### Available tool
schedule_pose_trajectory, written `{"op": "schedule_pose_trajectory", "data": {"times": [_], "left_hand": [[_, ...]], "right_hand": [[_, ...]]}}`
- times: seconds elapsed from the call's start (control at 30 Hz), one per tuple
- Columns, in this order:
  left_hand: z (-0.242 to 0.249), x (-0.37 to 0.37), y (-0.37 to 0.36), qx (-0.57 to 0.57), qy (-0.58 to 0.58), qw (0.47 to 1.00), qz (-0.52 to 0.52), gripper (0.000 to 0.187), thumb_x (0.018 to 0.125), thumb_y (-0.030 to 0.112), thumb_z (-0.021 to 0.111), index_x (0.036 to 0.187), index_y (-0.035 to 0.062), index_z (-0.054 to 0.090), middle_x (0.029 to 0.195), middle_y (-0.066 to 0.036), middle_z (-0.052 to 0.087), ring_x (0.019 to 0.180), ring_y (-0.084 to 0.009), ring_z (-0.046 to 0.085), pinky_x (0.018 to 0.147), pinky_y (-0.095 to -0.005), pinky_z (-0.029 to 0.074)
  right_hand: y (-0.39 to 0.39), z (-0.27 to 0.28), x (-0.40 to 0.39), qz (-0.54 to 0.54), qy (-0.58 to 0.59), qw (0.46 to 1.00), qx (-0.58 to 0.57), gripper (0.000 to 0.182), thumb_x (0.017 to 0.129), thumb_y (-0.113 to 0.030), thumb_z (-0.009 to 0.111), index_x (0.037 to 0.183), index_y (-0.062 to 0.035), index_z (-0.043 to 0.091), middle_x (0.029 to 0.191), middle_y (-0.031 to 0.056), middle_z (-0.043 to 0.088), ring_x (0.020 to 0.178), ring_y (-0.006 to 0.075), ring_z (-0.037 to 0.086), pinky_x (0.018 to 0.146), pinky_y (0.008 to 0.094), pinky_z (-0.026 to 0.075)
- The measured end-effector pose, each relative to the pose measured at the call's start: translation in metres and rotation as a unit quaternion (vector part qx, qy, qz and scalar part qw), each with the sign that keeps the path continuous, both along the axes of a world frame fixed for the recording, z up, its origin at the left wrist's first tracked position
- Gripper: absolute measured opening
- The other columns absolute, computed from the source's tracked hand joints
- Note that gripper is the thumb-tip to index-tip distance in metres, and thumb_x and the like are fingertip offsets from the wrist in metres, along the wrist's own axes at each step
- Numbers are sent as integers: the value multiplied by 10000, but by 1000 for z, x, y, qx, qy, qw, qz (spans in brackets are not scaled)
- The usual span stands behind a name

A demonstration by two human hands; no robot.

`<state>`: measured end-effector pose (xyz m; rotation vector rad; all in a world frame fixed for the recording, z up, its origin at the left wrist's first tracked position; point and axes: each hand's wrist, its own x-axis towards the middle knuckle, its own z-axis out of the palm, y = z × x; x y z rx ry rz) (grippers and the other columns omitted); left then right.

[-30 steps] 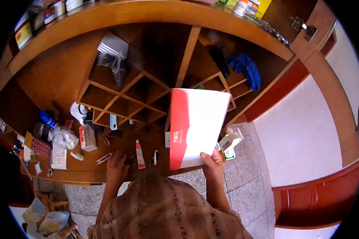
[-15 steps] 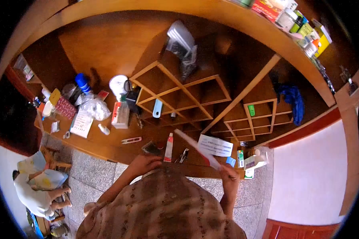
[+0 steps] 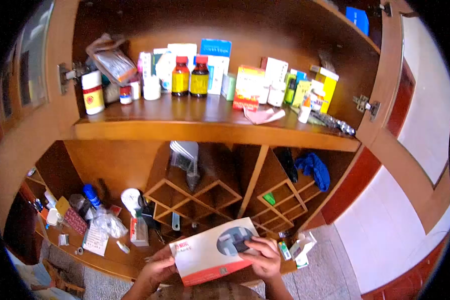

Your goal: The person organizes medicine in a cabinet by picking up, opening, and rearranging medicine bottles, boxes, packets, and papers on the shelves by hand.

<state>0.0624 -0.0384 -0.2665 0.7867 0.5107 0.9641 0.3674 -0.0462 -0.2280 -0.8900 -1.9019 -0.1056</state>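
Note:
A flat white cardboard box (image 3: 200, 255) with a red band along its lower part and a round picture is held up in front of me, tilted, over the front of the cabinet's counter. My left hand (image 3: 158, 264) grips its left edge, thumb on the front. At the other end, my right hand (image 3: 263, 257) holds the right edge with fingers spread over the printed picture. The box covers part of the counter behind it.
Above, a shelf (image 3: 195, 131) carries medicine boxes and two red-capped bottles (image 3: 199, 76). On the lower counter stand a blue-capped bottle (image 3: 91, 195), a clear plastic bag (image 3: 108, 223) and a tissue-like box (image 3: 139, 231). Open cabinet doors (image 3: 410, 165) flank both sides.
My view has tilted up, bringing the upper shelf into sight. The box, earlier edge-on in my right hand, now faces me. My left hand has left the counter edge and taken hold of it.

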Motion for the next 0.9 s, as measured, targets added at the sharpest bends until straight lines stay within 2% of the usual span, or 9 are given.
{"op": "schedule_pose_trajectory", "data": {"times": [0.07,0.2,0.3,0.33,0.37,0.47,0.57,0.6,0.9], "left_hand": [[10,-1,-5,-11,-16,1000,-8,758,774,147,694,1410,53,293,1355,-137,447,1222,-271,459,995,-418,383],[41,-2,-16,161,235,958,34,298,883,98,625,1159,-6,577,1078,-54,639,993,-111,565,879,-279,444],[63,-17,-24,247,271,929,48,301,884,88,618,1164,-13,572,1070,-52,640,970,-118,572,863,-277,452],[75,-19,-29,236,266,932,72,280,887,102,618,1135,-25,588,1037,-57,653,937,-114,579,843,-268,457],[80,-21,-31,241,266,930,77,280,887,102,618,1135,-25,588,1037,-57,653,937,-114,579,843,-268,457],[88,-28,-34,259,331,897,140,274,885,124,627,1109,-33,604,1009,-77,667,931,-100,579,837,-255,458],[81,-32,-33,260,374,879,139,250,878,109,634,1086,-31,625,962,-48,668,879,-103,579,784,-258,475],[82,-32,-36,259,398,868,143,213,874,110,637,1046,-15,648,912,-33,674,828,-91,577,750,-259,478],[121,-22,-63,313,473,795,217,194,830,138,671,937,-23,687,726,-57,673,654,-86,584,617,-264,480]], "right_hand": [[-5,14,-1,-10,-10,999,47,249,648,-99,662,848,-214,756,1063,23,642,1050,242,550,862,385,420],[-8,6,-4,11,24,995,95,135,632,-178,762,765,-201,753,1167,94,581,1192,300,436,974,437,346],[-18,23,-5,38,222,973,-43,596,699,-69,698,1273,-127,546,1419,226,334,1237,346,412,1054,445,290],[-26,48,-4,167,373,874,-263,694,722,-38,686,1355,-62,403,1472,243,198,1263,357,372,1079,448,242],[-35,78,-26,293,542,772,-158,414,740,-28,702,1131,-2,570,1263,224,498,1067,253,554,927,364,416],[-12,24,32,352,325,839,-259,1063,740,-416,701,1457,4,39,1259,189,509,1139,275,517,856,340,478],[-18,38,27,178,256,887,-340,621,800,-121,668,1342,18,398,1132,145,608,1038,201,580,877,322,468],[-18,38,20,140,262,896,-331,333,811,24,615,1142,22,579,1050,106,649,951,155,608,830,293,483],[-4,65,6,114,204,956,-180,94,793,-57,703,808,15,644,664,82,632,588,88,587,528,257,444]]}}
